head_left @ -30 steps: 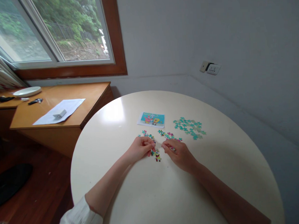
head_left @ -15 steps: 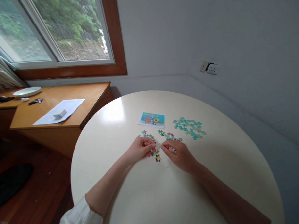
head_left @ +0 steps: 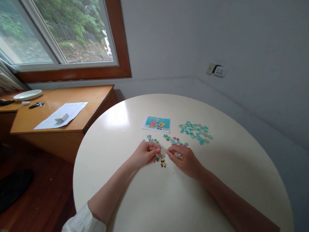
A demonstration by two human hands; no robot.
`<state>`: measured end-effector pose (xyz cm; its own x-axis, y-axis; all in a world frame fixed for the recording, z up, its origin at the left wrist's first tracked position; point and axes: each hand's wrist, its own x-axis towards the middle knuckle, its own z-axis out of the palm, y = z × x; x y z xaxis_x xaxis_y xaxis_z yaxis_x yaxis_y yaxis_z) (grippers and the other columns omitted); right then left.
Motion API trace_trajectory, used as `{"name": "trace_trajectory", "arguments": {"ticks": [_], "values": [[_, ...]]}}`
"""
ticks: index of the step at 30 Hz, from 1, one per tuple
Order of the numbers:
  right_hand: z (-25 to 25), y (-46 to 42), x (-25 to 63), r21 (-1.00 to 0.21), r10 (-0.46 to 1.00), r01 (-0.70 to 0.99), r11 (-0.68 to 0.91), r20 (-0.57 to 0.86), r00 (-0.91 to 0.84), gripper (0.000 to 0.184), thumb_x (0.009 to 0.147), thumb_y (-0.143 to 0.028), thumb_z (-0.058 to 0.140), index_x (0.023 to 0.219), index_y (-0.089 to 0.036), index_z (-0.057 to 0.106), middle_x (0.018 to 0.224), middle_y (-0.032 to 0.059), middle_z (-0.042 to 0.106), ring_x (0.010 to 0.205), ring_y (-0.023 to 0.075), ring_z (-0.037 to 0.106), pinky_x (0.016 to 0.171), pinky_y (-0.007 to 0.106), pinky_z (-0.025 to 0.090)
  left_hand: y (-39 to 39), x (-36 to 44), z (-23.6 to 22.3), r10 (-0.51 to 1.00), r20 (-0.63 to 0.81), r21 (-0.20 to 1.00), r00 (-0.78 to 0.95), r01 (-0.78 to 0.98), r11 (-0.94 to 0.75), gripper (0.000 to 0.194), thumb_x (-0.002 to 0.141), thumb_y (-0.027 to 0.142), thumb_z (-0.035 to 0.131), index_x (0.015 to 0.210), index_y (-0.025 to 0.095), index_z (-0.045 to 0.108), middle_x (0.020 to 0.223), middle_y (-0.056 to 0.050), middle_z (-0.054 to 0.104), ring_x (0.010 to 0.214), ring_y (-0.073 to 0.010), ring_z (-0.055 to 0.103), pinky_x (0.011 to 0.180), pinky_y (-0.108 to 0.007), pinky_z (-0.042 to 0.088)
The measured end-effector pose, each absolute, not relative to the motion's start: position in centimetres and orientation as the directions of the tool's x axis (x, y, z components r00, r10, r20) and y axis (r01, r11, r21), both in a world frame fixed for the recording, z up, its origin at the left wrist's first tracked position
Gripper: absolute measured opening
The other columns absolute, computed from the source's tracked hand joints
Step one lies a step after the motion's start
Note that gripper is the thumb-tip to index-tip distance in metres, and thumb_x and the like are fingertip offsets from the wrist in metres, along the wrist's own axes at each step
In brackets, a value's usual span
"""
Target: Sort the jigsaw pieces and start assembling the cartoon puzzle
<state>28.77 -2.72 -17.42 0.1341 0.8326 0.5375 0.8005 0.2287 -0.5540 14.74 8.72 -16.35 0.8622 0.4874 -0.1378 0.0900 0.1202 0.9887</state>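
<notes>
My left hand (head_left: 147,152) is closed in a pinch, thumb against fingers, over the left group of puzzle pieces (head_left: 149,137); whatever it holds is too small to make out. Just right of it, my right hand (head_left: 182,159) also pinches, its fingertips pointing at the left hand across a narrow gap. Its fingers hide what they may hold. Below the gap lies a small joined bit of puzzle (head_left: 163,161) with a yellow cartoon figure. Pink and teal puzzle pieces (head_left: 175,141) lie behind the right hand, which partly covers them.
A picture card (head_left: 157,124) with cartoon figures lies beyond the hands on the round white table (head_left: 152,204). Further right spreads a pile of teal puzzle pieces (head_left: 197,132). To the left stands a wooden desk (head_left: 55,99) with a paper sheet (head_left: 74,110) and a white dish (head_left: 28,95).
Almost nothing differs. Both hands keep their places and their pinched shape, with at most a slight shift of the fingers.
</notes>
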Motion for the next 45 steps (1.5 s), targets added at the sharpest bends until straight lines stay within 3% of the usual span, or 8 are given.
{"name": "trace_trajectory", "arguments": {"ticks": [16, 45], "values": [[-17.61, -2.75, 28.86, -0.512, 0.794, 0.824, 0.245, 0.593, 0.133, 0.014, 0.084, -0.019, 0.05, 0.072, -0.019, 0.057, 0.063, 0.0006, 0.062, 0.058, 0.0127, 0.058, 0.059, 0.024, 0.043, 8.83, 14.93, -16.6, 0.448, -0.127, 0.987, 0.885, 0.068, 0.145, 0.046, 0.066, 0.058, 0.061, 0.058, 0.014, 0.051, 0.046, 0.001, 0.053, 0.04, -0.0056, 0.04, 0.044, -0.02, 0.028], [-18.11, -2.58, 29.08, -0.498, 0.769, 0.825, 0.266, 0.626, 0.129, 0.011, 0.084, -0.023, 0.053, 0.077, -0.019, 0.061, 0.066, 0.0015, 0.065, 0.059, 0.013, 0.06, 0.059, 0.024, 0.046, 8.74, 14.77, -16.38, 0.467, -0.154, 0.987, 0.871, 0.11, 0.121, 0.04, 0.065, 0.051, 0.066, 0.064, 0.012, 0.055, 0.057, 0.0, 0.058, 0.042, -0.0049, 0.042, 0.045, -0.02, 0.028]]}}
